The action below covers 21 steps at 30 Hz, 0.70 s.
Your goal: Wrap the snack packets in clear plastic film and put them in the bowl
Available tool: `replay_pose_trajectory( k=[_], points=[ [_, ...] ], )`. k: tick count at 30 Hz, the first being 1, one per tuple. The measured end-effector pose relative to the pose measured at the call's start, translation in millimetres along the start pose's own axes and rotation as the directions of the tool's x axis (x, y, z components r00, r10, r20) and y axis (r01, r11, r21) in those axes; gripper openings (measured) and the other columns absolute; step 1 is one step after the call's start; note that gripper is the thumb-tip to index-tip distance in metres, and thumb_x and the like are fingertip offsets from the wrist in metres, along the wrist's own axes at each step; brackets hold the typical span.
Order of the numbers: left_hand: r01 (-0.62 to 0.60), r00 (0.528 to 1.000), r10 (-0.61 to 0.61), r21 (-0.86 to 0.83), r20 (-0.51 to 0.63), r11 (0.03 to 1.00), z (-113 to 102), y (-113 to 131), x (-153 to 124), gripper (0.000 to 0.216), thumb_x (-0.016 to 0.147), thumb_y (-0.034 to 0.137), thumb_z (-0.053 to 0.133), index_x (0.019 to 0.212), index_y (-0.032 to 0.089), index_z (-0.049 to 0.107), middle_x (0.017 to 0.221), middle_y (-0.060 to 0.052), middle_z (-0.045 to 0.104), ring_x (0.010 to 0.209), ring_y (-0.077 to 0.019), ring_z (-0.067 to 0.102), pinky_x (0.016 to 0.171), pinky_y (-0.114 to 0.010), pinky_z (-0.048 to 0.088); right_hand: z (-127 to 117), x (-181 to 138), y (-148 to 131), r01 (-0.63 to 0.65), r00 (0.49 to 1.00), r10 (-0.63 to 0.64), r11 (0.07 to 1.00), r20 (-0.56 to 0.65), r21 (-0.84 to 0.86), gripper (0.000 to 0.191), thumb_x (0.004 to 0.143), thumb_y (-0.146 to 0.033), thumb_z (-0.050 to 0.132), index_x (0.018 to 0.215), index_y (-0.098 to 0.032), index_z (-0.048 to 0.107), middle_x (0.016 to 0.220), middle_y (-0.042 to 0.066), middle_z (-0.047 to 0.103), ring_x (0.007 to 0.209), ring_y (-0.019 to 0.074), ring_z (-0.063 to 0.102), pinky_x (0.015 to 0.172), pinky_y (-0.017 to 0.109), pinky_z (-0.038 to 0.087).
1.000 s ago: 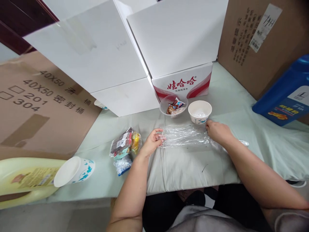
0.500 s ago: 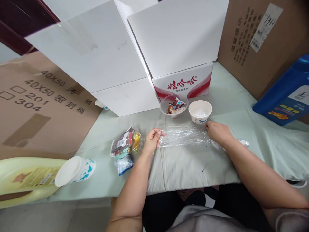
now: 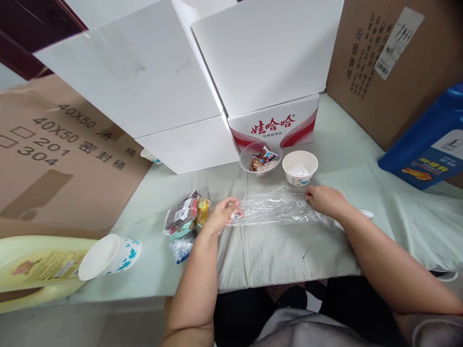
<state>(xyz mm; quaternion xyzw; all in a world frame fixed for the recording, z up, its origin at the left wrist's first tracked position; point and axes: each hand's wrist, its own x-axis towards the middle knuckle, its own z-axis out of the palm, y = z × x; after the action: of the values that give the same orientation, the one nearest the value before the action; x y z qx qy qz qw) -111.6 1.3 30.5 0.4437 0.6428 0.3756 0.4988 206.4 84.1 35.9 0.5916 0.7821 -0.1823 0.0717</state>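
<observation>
A clear plastic bag (image 3: 277, 209) lies stretched out flat across the cloth between my two hands. My left hand (image 3: 223, 214) has its fingers bent at the bag's left end, with part of the film under the palm. At the other end, my right hand (image 3: 325, 200) pinches the bag's upper right corner; its fingertips are partly hidden. Just beyond the right hand stands a white paper bowl (image 3: 300, 168) with something clear inside. Beside it, a clear plastic bowl (image 3: 248, 161) holds small wrapped snacks (image 3: 263, 159). A pile of packaged snacks (image 3: 184, 219) lies left of my left hand.
White boxes (image 3: 181, 72) are stacked at the back, between two brown cartons (image 3: 68, 159). A blue jug (image 3: 427, 144) stands at the right. On the left, a paper cup (image 3: 125, 255) lies tilted by a yellow bottle (image 3: 47, 270). A white object (image 3: 366, 213) shows behind my right wrist.
My left hand has shifted slightly left and down, and its fingers have loosened a little. The bag lies a bit lower and flatter. My right hand has edged slightly left and down.
</observation>
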Motion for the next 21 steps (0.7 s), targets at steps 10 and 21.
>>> replay_pose_trajectory(
  k=[10, 21],
  points=[
    [-0.166, 0.972, 0.189, 0.160, -0.138, 0.973, 16, -17, 15, 0.024, 0.070, 0.038, 0.068, 0.081, 0.017, 0.063, 0.063, 0.000, 0.064, 0.059, -0.0145, 0.060, 0.051, -0.022, 0.044, 0, -2, -4, 0.007, 0.999, -0.007, 1.000, -0.034, -0.004, 0.028, 0.092, -0.027, 0.042, 0.107, -0.020, 0.065, 0.104, 0.011, 0.071, 0.093, 0.0250, 0.065, 0.065, 0.030, 0.040],
    [-0.026, 0.983, 0.092, 0.375, -0.161, 0.927, 10, -15, 9, 0.018, 0.080, 0.037, 0.058, 0.074, 0.020, 0.058, 0.064, 0.001, 0.067, 0.035, -0.0120, 0.053, 0.044, -0.024, 0.039, 3, -3, -9, -0.015, 0.998, 0.013, 0.999, -0.068, -0.031, 0.033, 0.096, -0.025, 0.034, 0.112, -0.014, 0.061, 0.104, 0.018, 0.070, 0.093, 0.0278, 0.066, 0.070, 0.033, 0.044]
  ],
)
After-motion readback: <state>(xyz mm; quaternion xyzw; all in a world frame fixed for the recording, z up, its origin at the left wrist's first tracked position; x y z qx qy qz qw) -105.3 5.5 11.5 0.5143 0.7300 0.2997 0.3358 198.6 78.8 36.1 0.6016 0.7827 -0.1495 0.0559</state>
